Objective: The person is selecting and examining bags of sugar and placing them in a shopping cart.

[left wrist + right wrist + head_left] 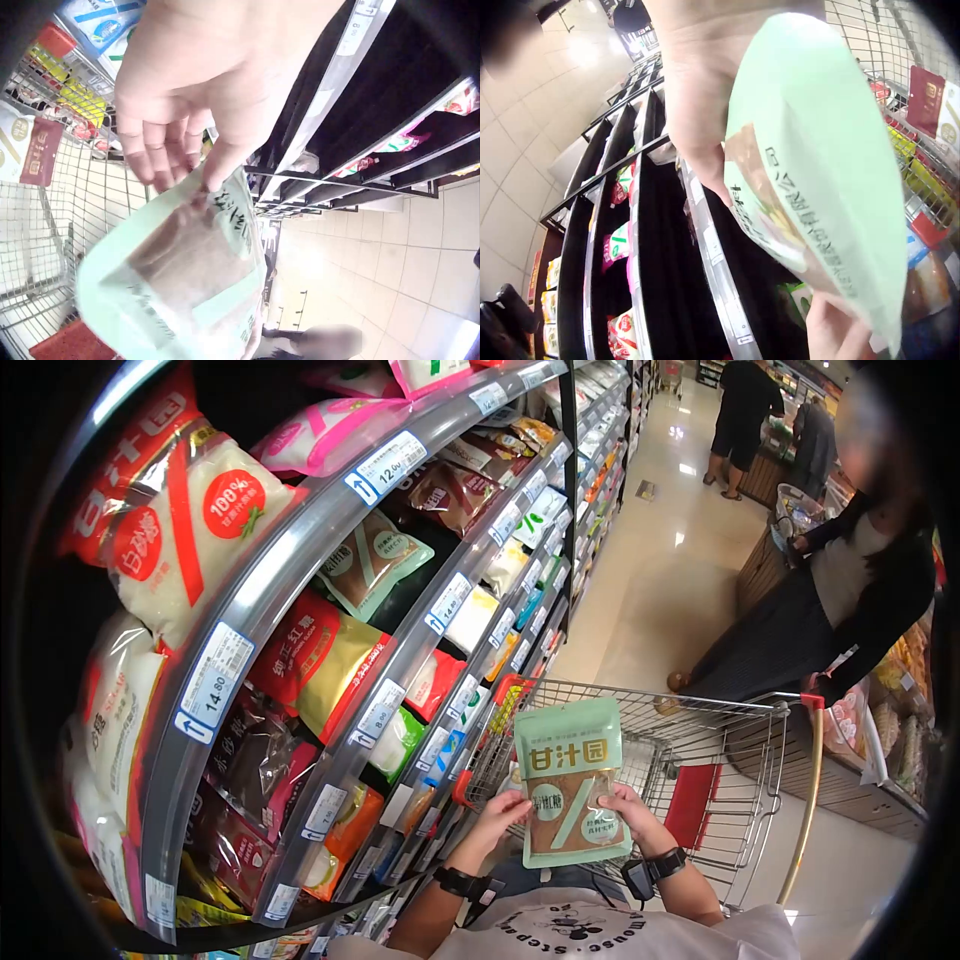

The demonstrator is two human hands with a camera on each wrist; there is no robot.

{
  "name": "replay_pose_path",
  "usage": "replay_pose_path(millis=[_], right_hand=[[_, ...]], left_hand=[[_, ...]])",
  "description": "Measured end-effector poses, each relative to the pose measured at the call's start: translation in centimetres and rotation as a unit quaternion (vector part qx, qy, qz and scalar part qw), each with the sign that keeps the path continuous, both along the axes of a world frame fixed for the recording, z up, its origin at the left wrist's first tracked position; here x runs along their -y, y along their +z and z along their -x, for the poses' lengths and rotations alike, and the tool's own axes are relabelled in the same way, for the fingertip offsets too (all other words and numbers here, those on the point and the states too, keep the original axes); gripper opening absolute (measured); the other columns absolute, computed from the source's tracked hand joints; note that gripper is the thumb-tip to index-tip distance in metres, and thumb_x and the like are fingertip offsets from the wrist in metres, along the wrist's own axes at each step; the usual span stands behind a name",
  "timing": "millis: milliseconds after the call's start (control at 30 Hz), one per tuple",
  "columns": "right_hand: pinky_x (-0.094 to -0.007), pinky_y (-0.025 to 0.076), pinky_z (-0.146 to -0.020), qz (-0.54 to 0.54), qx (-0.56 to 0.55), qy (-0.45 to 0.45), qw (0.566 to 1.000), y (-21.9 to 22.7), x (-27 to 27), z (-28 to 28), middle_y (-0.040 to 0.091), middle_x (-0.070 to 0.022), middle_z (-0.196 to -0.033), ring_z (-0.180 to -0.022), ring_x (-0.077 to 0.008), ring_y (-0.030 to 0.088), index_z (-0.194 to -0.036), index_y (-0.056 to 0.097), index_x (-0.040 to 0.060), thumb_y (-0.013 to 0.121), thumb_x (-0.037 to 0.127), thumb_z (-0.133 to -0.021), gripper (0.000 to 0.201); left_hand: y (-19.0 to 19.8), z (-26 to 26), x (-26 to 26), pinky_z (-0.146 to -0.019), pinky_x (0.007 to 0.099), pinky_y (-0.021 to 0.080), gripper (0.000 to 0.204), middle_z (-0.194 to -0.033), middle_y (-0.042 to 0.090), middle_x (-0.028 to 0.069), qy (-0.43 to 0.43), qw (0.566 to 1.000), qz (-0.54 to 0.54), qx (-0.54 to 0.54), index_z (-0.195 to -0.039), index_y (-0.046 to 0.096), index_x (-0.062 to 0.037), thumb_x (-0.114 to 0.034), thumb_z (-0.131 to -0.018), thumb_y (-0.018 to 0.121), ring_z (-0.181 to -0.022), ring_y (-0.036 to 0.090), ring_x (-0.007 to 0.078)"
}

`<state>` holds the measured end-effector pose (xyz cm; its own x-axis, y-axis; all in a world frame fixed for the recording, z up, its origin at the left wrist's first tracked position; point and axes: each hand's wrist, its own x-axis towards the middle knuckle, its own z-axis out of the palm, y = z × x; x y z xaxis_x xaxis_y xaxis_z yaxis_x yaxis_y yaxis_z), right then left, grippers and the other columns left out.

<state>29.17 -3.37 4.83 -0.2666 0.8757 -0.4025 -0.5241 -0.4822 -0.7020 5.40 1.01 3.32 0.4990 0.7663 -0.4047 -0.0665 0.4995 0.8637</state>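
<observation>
A pale green pouch of brown sugar [565, 760] is held upright in front of the chest, over the near end of the cart. Brown contents show through its clear window, under large gold lettering. My left hand [497, 822] pinches the pouch's left edge between thumb and fingers. On the opposite edge my right hand [640, 822] grips it, with the thumb on the front. In the left wrist view, the left thumb and fingers [172, 150] meet at the pouch's edge. The right wrist view shows the pouch side-on, covering part of the right hand [694, 112].
A wire shopping cart [775, 760] with a red panel [692, 800] stands ahead; a maroon and white bag [30, 146] is in it. Shelves of bagged sugar [335, 670] run along the left. A person in dark clothes [830, 600] stands at the right beside the produce stands.
</observation>
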Motion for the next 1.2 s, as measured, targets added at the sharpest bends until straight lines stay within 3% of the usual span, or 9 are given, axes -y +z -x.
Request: replay_pose_path(millis=[433,667,767,867,900,933,1033,1133,1200], right_hand=[[-0.0196,0.041,-0.063,-0.037,0.047,-0.012,0.998,2.5,1.3,-0.2,0.056,-0.0009,-0.078,-0.069,-0.0068,0.051,-0.087,0.052,0.0032,0.052,0.009,-0.072,0.015],[-0.0195,0.040,-0.064,-0.007,0.065,-0.009,0.998,3.5,0.6,0.2,0.056,-0.0027,-0.079,-0.071,-0.0072,0.051,-0.086,0.052,0.0028,0.052,0.010,-0.072,0.015],[-0.0221,0.040,-0.067,-0.104,0.248,0.054,0.962,8.3,0.7,1.9,0.055,-0.0033,-0.081,-0.073,-0.0079,0.050,-0.090,0.051,0.0013,0.052,0.013,-0.074,0.019],[-0.0270,0.039,-0.072,-0.319,0.330,0.071,0.886,9.8,1.0,4.1,0.050,-0.0078,-0.092,-0.078,-0.0145,0.050,-0.098,0.048,0.0028,0.052,0.016,-0.074,0.027],[-0.0277,0.038,-0.074,-0.353,0.337,0.098,0.867,11.5,1.0,4.4,0.049,-0.0087,-0.094,-0.081,-0.0163,0.049,-0.100,0.048,0.0038,0.052,0.015,-0.074,0.029],[-0.0284,0.038,-0.076,-0.385,0.342,0.125,0.848,12.6,0.9,4.8,0.047,-0.0096,-0.097,-0.083,-0.0181,0.049,-0.101,0.048,0.0047,0.053,0.015,-0.073,0.030],[-0.0298,0.036,-0.080,-0.505,0.375,0.120,0.768,13.1,1.2,6.1,0.044,-0.0096,-0.101,-0.089,-0.0226,0.045,-0.104,0.047,0.0070,0.054,0.013,-0.070,0.035],[-0.0310,0.034,-0.082,-0.493,0.356,0.141,0.781,13.0,1.6,6.0,0.044,-0.0080,-0.102,-0.094,-0.0229,0.042,-0.105,0.047,0.0086,0.055,0.011,-0.069,0.037],[-0.0316,0.034,-0.082,-0.489,0.364,0.143,0.780,12.9,2.0,5.9,0.044,-0.0067,-0.103,-0.094,-0.0231,0.042,-0.104,0.048,0.0090,0.055,0.010,-0.068,0.037]], left_hand=[[3.2,-1.1,0.1,-0.055,0.0169,0.033,0.022,-0.075,0.051,-0.0039,-0.051,0.997,-0.038,-0.032,-0.089,0.053,-0.0043,-0.021,-0.075,0.053,-0.065,0.042,0.0034],[3.6,-2.6,0.7,-0.074,0.0229,0.036,0.034,-0.094,0.049,0.0016,0.044,0.992,0.055,0.108,-0.103,0.044,-0.0040,-0.023,-0.076,0.052,-0.084,0.046,0.0088],[2.2,-3.6,0.3,-0.076,0.0269,0.037,0.037,-0.097,0.048,0.0046,0.101,0.984,0.105,0.100,-0.105,0.042,-0.0055,-0.030,-0.077,0.049,-0.086,0.046,0.0128],[2.9,-4.1,-0.3,-0.072,0.0268,0.039,0.036,-0.094,0.049,0.0048,0.018,0.954,0.258,0.151,-0.100,0.044,-0.0061,-0.035,-0.079,0.043,-0.084,0.047,0.0130],[3.7,-3.7,0.2,-0.064,0.0255,0.040,0.034,-0.084,0.049,0.0046,-0.084,0.988,0.051,0.123,-0.090,0.045,-0.0066,-0.038,-0.079,0.039,-0.076,0.047,0.0121],[4.2,-3.5,0.6,-0.055,0.0220,0.039,0.033,-0.076,0.043,0.0044,-0.136,0.968,-0.197,0.074,-0.085,0.042,-0.0044,-0.037,-0.078,0.041,-0.067,0.045,0.0108],[6.3,-3.8,1.7,-0.055,0.0199,0.037,0.035,-0.075,0.041,0.0049,-0.087,0.952,0.079,0.282,-0.086,0.040,-0.0026,-0.037,-0.077,0.042,-0.064,0.043,0.0110],[8.9,-4.7,0.5,-0.054,0.0177,0.035,0.038,-0.074,0.039,0.0054,-0.019,0.826,0.329,0.457,-0.087,0.038,-0.0008,-0.036,-0.075,0.043,-0.062,0.041,0.0111],[9.4,-4.4,0.2,-0.054,0.0157,0.033,0.042,-0.075,0.038,0.0070,-0.054,0.837,0.290,0.462,-0.089,0.036,0.0014,-0.037,-0.075,0.042,-0.061,0.039,0.0119]])
